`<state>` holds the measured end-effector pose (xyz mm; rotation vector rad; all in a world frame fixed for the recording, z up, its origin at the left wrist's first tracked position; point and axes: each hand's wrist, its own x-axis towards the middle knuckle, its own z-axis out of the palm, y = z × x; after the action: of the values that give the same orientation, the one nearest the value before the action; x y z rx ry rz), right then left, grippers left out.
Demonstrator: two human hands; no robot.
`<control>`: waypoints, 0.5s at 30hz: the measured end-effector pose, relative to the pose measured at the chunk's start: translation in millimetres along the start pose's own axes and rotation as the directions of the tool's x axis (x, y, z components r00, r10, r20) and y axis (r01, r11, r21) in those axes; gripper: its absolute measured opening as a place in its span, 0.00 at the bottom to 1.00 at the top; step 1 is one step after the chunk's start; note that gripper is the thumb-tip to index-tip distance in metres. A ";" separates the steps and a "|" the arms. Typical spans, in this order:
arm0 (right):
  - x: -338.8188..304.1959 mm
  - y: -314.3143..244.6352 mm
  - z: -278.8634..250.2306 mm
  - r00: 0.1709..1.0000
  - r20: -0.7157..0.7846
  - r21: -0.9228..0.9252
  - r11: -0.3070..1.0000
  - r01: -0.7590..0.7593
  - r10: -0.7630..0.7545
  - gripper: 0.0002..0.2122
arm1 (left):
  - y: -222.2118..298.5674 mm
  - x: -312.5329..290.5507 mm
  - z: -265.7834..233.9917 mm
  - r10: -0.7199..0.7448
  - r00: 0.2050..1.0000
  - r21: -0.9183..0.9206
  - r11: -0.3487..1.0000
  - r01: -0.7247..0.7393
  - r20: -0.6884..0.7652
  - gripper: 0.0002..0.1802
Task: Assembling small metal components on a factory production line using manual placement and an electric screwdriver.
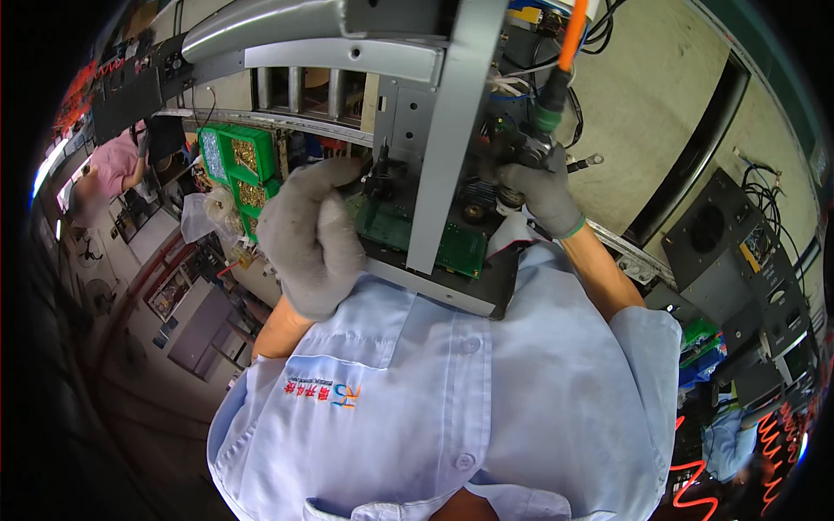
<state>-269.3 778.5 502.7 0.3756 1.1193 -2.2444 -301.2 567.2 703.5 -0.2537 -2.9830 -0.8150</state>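
In front of my chest stands a grey metal chassis (426, 300) with an upright bar (456, 113) across its middle. A green circuit board (460, 249) lies inside it, among dark parts. My left hand (317, 234), in a grey glove, is at the chassis's left side with fingers curled. Its fingertips meet a small black part, and what they hold is hidden. My right hand (543, 195), also gloved, closes around the dark body of an air tool (549, 108) at the right side. That tool has a green collar and an orange hose (573, 35) running upward.
Green bins (239, 156) of small metal fasteners stand to the left. A cable with a ring terminal (586, 162) lies right of the tool on the pale bench (651, 95). Black equipment housings (725, 234) stand at far right. Another person (117, 165) is at far left.
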 end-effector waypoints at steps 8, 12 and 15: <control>-1.8 13.6 -4.4 0.996 0.003 -0.179 0.980 0.088 -0.089 0.13 | -2.1 5.2 -1.0 0.110 0.961 -0.043 0.994 -0.103 0.252 0.10; -2.8 12.8 -0.3 0.996 -0.020 -0.175 0.981 0.085 -0.090 0.13 | -2.6 4.6 -0.1 0.101 0.955 -0.044 0.995 -0.092 0.280 0.09; -1.3 12.2 -0.9 0.997 -0.014 -0.166 0.984 0.068 -0.072 0.12 | -2.7 6.0 -0.1 0.115 0.953 -0.019 0.993 -0.114 0.282 0.10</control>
<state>-260.7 774.0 495.2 0.2948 1.3377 -2.1919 -307.6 565.8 702.7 -0.5855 -3.1890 -0.8336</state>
